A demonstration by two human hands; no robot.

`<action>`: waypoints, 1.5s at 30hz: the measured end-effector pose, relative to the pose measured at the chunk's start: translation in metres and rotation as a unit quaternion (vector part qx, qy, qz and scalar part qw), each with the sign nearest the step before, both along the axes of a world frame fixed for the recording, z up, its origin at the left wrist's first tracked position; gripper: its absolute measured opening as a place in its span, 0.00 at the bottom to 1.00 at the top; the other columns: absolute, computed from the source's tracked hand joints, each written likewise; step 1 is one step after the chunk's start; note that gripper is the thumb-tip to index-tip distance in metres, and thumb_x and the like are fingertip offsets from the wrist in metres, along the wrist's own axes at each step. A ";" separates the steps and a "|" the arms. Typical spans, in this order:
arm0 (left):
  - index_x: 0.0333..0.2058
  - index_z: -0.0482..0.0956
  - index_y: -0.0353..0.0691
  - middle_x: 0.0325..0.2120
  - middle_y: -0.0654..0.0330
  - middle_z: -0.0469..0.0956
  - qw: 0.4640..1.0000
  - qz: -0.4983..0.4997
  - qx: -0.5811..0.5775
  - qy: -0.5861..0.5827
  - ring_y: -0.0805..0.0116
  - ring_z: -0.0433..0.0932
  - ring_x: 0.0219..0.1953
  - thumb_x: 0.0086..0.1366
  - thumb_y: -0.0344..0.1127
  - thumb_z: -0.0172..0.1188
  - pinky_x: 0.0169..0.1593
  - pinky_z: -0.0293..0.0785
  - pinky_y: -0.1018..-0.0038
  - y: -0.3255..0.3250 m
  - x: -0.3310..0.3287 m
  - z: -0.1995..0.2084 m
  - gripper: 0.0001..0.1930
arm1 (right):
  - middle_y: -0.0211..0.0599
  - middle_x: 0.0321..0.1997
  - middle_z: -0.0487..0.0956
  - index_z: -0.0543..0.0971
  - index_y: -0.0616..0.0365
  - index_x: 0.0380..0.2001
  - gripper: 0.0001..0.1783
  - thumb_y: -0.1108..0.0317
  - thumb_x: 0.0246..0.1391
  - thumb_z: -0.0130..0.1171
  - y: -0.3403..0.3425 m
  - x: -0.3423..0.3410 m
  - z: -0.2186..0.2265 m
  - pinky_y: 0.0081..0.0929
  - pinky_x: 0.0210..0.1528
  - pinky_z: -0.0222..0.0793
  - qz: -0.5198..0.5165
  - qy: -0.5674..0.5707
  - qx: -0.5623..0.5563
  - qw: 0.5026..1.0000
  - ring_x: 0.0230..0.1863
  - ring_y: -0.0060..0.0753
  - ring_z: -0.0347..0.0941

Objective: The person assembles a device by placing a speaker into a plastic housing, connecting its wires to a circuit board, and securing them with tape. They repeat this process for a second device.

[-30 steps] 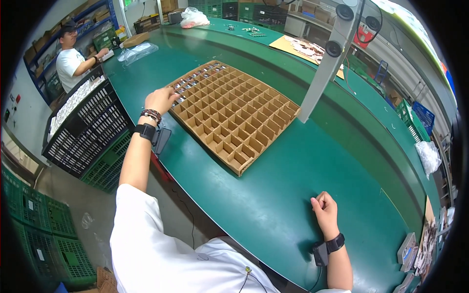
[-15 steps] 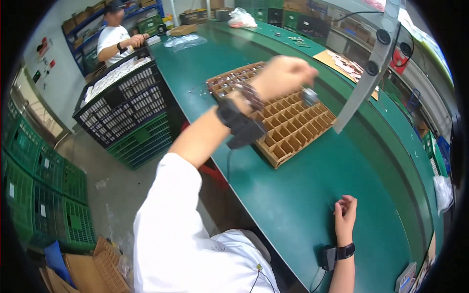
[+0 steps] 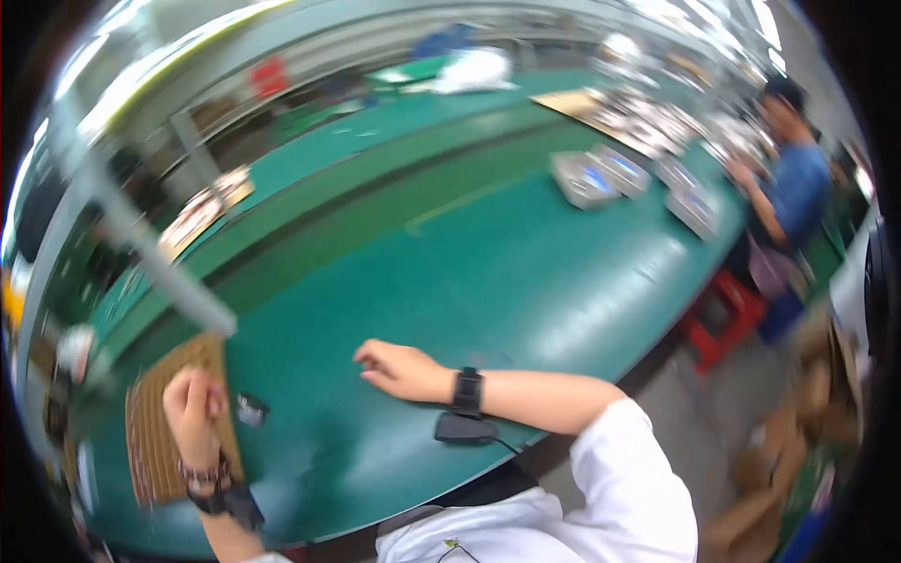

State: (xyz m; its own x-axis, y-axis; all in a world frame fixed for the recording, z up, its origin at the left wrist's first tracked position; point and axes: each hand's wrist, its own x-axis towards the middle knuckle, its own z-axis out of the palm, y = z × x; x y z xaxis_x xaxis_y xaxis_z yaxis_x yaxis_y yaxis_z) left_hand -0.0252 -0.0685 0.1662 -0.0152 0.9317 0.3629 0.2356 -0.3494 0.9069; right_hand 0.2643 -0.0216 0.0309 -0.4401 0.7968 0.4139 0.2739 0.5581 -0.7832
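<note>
My left hand (image 3: 192,410) is over the near end of the brown cardboard divider tray (image 3: 158,427), its fingers curled. Close beside its fingertips is a small silver-and-black part (image 3: 251,409), blurred; it seems to hang from my grip, though the link between them does not show. Over the green tabletop (image 3: 319,310), my right hand (image 3: 405,369) has loosely bent fingers with nothing visible in them. Both wrists carry black straps with a small box.
Grey metal trays (image 3: 584,181) stand at the back right, near a board of pale pieces (image 3: 638,122). A person in blue (image 3: 796,188) works at the far right by a red stool (image 3: 721,319). A metal post (image 3: 183,291) rises behind the divider tray.
My view has swung to the right, bringing in the grey trays and another person. My left hand has come back from the divider tray's middle, and the small part has moved with it.
</note>
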 end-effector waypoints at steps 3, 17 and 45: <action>0.24 0.72 0.37 0.15 0.67 0.66 0.998 -0.045 0.011 0.036 0.80 0.64 0.17 0.69 0.37 0.50 0.23 0.60 0.82 0.019 0.015 -0.027 0.15 | 0.41 0.38 0.76 0.69 0.56 0.42 0.12 0.67 0.55 0.54 -0.006 0.036 0.006 0.38 0.39 0.71 -0.046 -0.007 -0.018 0.999 0.38 0.45 0.75; 0.31 0.73 0.37 0.21 0.67 0.67 0.980 0.114 -0.008 -0.160 0.76 0.70 0.27 0.71 0.39 0.48 0.37 0.66 0.78 0.048 0.014 -0.112 0.13 | 0.44 0.51 0.72 0.70 0.58 0.50 0.31 0.62 0.42 0.67 0.105 0.319 0.000 0.39 0.52 0.64 -0.618 -0.299 0.211 0.696 0.52 0.46 0.69; 0.54 0.68 0.41 0.51 0.53 0.65 0.853 0.370 -0.054 0.365 0.61 0.61 0.56 0.68 0.37 0.52 0.59 0.59 0.65 0.062 -0.041 -0.161 0.18 | 0.29 0.51 0.72 0.74 0.43 0.45 0.19 0.57 0.48 0.62 0.105 0.484 -0.020 0.42 0.50 0.57 -0.728 -0.417 0.081 0.539 0.52 0.36 0.68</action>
State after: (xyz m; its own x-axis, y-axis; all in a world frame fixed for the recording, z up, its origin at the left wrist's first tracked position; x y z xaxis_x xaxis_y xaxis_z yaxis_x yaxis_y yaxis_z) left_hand -0.0658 -0.0069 0.0050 -0.4206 0.7935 0.4399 0.8704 0.2161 0.4424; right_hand 0.7482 0.0837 0.0111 0.5159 0.5322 0.6713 0.7325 -0.6804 -0.0235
